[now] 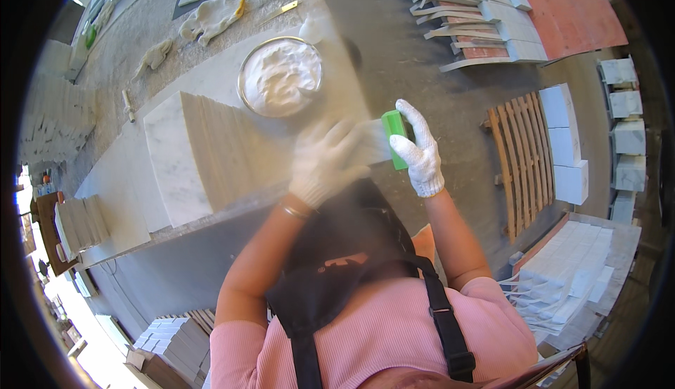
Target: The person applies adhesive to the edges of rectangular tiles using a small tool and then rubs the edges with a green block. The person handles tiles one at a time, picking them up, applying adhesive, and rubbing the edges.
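My right hand (420, 151), in a white knit glove, grips a green block (395, 139) that looks like a hand sanding pad. The pad's face lies against the right end of a pale stone tile (371, 141), blurred by motion. My left hand (325, 160), also gloved and smeared, holds the tile's other end, fingers above and thumb below. Left of that hand a row of marble tiles (211, 157) stands on edge on the bench. Beyond it sits a round metal-rimmed bowl (281, 77) of white powder or paste.
On the dusty bench (204, 65) lie crumpled gloves (213, 20), a yellow-handled blade (281, 13) and a small white stick (128, 106). To the right stand a wooden pallet (520, 164), white tile stacks (564, 143) and strapped tiles (562, 269). Several white strips (457, 16) lie at the far right.
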### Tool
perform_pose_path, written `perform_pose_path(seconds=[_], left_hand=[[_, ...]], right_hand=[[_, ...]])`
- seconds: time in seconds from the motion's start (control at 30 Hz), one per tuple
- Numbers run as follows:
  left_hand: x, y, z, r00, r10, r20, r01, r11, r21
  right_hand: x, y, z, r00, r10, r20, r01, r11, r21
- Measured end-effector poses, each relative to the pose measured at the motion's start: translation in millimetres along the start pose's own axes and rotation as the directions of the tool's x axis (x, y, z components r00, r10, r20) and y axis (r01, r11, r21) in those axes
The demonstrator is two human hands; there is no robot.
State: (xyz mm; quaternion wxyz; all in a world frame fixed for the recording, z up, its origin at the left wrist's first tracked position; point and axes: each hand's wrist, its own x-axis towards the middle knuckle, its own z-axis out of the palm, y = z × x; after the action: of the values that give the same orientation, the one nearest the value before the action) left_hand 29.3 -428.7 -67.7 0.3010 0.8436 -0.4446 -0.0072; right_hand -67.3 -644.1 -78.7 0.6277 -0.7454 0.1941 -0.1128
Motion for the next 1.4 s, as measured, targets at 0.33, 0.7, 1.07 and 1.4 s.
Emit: perform_pose_path(seconds=[0.33, 0.7, 1.07, 1.4], left_hand=[[1.3, -1.3, 1.8, 1.000, 0.017, -0.009, -0.017, 0.999, 0.028], [-0.9, -0.9, 3.8, 0.999, 0.017, -0.036, -0.015, 0.999, 0.050], [0.4, -2.5, 1.1, 1.000, 0.014, -0.010, -0.013, 0.999, 0.032], [1.7, -1.9, 0.9, 0.999, 0.034, -0.031, -0.033, 0.998, 0.048]], right_hand=[[5.9, 11.3, -4.6, 0.986, -0.160, 0.037, 0.162, 0.985, -0.066], [-18.4, 2.4, -13.9, 0.996, 0.091, -0.014, -0.081, 0.930, 0.358], [-22.3, 5.9, -0.9, 0.999, -0.004, -0.034, 0.011, 0.983, 0.185], [-17.8, 8.3, 0.0, 0.999, 0.013, -0.042, -0.005, 0.984, 0.176]])
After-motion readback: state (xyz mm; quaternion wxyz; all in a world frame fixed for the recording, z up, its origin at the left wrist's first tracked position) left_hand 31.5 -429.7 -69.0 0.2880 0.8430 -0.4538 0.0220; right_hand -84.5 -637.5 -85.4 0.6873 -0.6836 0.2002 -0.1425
